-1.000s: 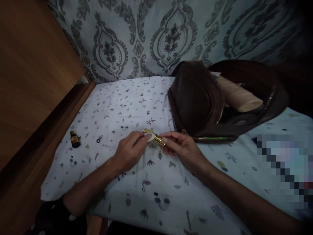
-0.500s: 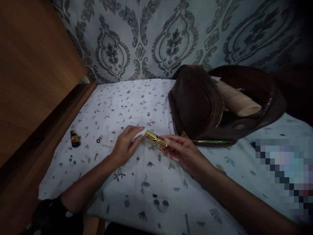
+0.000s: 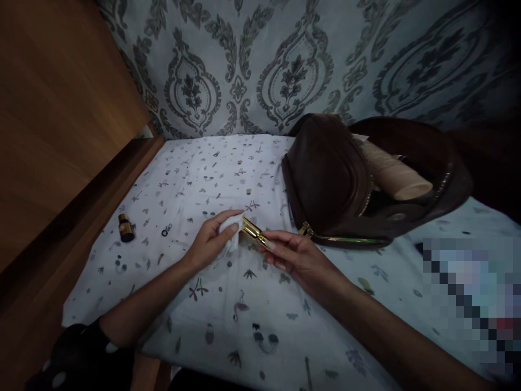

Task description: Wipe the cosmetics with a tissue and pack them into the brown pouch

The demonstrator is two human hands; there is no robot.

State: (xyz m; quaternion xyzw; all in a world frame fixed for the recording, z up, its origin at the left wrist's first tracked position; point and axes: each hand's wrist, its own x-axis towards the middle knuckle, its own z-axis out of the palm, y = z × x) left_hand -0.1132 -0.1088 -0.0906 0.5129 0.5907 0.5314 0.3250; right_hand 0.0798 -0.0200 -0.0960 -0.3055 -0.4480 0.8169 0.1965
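My left hand point(image 3: 211, 236) is closed on a crumpled white wipe or tissue point(image 3: 233, 231), pinched between thumb and fingers. My right hand point(image 3: 295, 254) grips one end of a shiny gold tube point(image 3: 251, 228) with a narrowed waist, much like a lipstick or perfume tube. The tube's far end points up and left and meets the white wipe. Whether it is capped I cannot tell. Both hands are just above the patterned white sheet point(image 3: 195, 190).
A small dark bottle with a gold cap point(image 3: 126, 228) lies at the left. An unzipped brown leather bag point(image 3: 325, 174) holding a beige cylinder point(image 3: 401, 176) sits at the right. A wooden panel point(image 3: 65, 108) borders the left, a patterned fabric point(image 3: 240, 60) the back. A blurred patch point(image 3: 472, 293) covers the far right.
The white wipe now shows more, hanging below my left fingers. My right hand has shifted slightly left along the gold tube, covering more of its near end. The view has shifted slightly.
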